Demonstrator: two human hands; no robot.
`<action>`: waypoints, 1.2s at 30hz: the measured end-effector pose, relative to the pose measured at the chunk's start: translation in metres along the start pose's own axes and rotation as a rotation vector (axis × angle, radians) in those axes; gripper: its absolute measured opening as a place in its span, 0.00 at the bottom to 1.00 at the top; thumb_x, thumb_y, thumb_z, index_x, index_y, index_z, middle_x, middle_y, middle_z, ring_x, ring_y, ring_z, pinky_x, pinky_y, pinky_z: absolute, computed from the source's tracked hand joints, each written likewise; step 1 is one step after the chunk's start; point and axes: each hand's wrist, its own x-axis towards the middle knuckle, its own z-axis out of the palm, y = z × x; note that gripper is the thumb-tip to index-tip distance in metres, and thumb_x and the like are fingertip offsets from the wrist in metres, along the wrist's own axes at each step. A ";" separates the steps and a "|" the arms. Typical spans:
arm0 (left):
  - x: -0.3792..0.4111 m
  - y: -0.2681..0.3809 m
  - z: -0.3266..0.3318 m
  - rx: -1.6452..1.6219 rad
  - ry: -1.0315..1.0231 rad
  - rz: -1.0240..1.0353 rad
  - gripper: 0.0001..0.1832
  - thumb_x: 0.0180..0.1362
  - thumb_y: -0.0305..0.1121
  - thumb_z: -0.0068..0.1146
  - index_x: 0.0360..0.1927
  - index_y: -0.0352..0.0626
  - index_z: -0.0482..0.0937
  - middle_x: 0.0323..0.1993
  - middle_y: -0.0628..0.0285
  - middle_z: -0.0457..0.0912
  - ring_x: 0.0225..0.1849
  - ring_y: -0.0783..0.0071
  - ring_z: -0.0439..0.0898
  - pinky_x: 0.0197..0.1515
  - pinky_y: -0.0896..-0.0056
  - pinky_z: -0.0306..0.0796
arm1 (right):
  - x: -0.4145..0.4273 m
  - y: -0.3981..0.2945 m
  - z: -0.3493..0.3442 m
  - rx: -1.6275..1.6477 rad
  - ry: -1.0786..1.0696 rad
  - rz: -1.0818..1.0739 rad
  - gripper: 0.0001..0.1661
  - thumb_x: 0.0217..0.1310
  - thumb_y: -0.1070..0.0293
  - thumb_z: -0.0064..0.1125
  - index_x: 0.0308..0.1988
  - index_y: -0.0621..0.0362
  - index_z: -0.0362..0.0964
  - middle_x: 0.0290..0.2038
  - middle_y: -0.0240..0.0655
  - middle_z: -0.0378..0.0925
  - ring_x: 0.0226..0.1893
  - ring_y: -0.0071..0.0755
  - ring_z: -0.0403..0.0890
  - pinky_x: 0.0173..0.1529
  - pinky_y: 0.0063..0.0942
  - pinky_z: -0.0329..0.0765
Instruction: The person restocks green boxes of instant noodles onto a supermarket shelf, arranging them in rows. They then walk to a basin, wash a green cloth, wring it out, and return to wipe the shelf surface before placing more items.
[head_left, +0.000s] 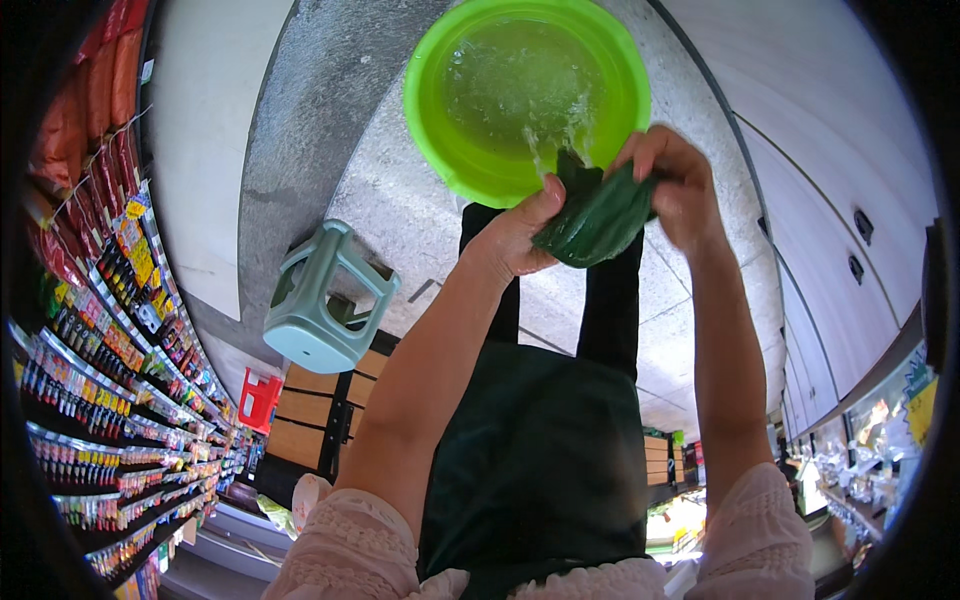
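A wet, dark green sheet, perhaps a cloth (596, 221), is stretched between my two hands over the near rim of a bright green plastic basin (427, 142). My left hand (521, 229) grips its left side, thumb on top. My right hand (675, 184) pinches the upper right part, fingers bent around the edge. Streams of water (562, 139) run from the sheet into the basin. Cloudy water with bubbles fills the basin's bottom, and its surface is stirred up where the streams fall.
A pale blue-green plastic stool (330, 300) stands on the tiled floor to the left, near wooden slats (304, 412) and a red plastic crate (259, 400). Shelves of packaged goods (112, 390) line the left side. White cabinet doors (825, 225) run along the right.
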 end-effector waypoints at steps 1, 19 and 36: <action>0.000 0.001 0.006 0.047 -0.074 0.012 0.37 0.44 0.56 0.58 0.51 0.39 0.65 0.44 0.55 0.74 0.46 0.62 0.74 0.47 0.64 0.71 | 0.011 0.000 -0.007 -0.008 -0.011 -0.014 0.14 0.29 0.81 0.38 0.25 0.60 0.64 0.30 0.36 0.71 0.34 0.29 0.72 0.41 0.23 0.69; -0.006 -0.037 0.018 -0.401 -0.139 0.155 0.24 0.50 0.37 0.57 0.47 0.36 0.66 0.37 0.52 0.72 0.30 0.68 0.72 0.28 0.78 0.67 | 0.036 0.048 0.028 0.538 -0.108 0.409 0.10 0.58 0.66 0.42 0.39 0.55 0.66 0.27 0.33 0.68 0.24 0.29 0.71 0.31 0.29 0.75; 0.018 -0.022 0.011 0.944 0.674 0.381 0.13 0.38 0.35 0.62 0.22 0.36 0.75 0.22 0.56 0.77 0.23 0.66 0.76 0.23 0.69 0.67 | 0.063 0.059 0.033 -0.769 0.060 0.066 0.06 0.49 0.72 0.48 0.27 0.58 0.72 0.22 0.32 0.71 0.23 0.25 0.71 0.29 0.24 0.69</action>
